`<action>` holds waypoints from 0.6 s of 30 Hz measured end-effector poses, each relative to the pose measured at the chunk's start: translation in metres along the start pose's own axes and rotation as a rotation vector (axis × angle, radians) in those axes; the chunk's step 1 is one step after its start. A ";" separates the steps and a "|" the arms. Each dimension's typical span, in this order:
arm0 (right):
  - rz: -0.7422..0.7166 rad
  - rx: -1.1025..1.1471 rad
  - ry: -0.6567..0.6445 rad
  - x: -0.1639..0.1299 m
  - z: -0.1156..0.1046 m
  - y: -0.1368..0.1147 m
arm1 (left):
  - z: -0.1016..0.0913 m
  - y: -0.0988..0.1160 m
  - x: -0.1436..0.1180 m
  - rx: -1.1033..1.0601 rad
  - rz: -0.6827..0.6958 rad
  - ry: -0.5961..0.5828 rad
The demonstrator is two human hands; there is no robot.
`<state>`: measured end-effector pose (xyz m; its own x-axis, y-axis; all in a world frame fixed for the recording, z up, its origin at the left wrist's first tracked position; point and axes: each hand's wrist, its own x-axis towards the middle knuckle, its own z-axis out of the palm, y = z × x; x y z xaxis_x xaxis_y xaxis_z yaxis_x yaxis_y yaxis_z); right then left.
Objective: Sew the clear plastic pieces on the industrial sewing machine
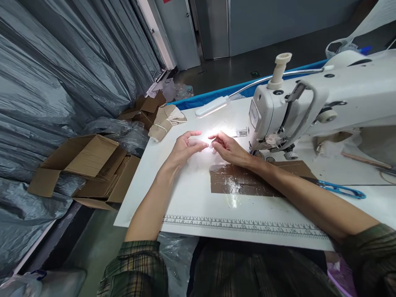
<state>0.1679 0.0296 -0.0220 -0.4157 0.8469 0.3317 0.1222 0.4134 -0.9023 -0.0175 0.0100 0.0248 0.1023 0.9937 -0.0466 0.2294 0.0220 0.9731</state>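
My left hand (185, 147) and my right hand (228, 147) meet fingertip to fingertip over the white sewing table (154, 194), under the bright glare of the lamp (213, 106). Something very small sits pinched between the fingertips, but the glare hides what it is. A white sewing machine (309, 103) stands just to the right of my right hand. My right forearm lies across a brown taped patch (238, 181) on the table.
Blue-handled scissors (340, 189) lie at the right. A printed ruler (241, 225) runs along the table's front edge. Folded beige fabric (165, 119) rests at the far left corner. Open cardboard boxes (89, 165) and grey plastic sheeting (46, 82) fill the left side.
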 end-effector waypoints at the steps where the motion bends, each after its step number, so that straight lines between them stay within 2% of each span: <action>1: -0.058 -0.031 -0.009 0.001 -0.001 0.002 | 0.001 0.002 -0.002 0.050 -0.010 -0.011; 6: -0.202 -0.128 -0.057 0.003 -0.004 0.009 | 0.005 0.009 -0.007 0.173 -0.036 -0.043; 11: -0.276 -0.194 -0.092 0.003 -0.008 0.006 | 0.004 0.003 -0.004 0.113 -0.046 -0.126; 18: -0.238 -0.248 -0.050 0.003 -0.009 0.004 | 0.005 0.001 -0.004 0.049 -0.040 -0.170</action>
<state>0.1751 0.0373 -0.0223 -0.5021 0.7021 0.5049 0.2290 0.6709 -0.7053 -0.0129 0.0057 0.0249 0.2536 0.9590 -0.1268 0.2836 0.0517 0.9576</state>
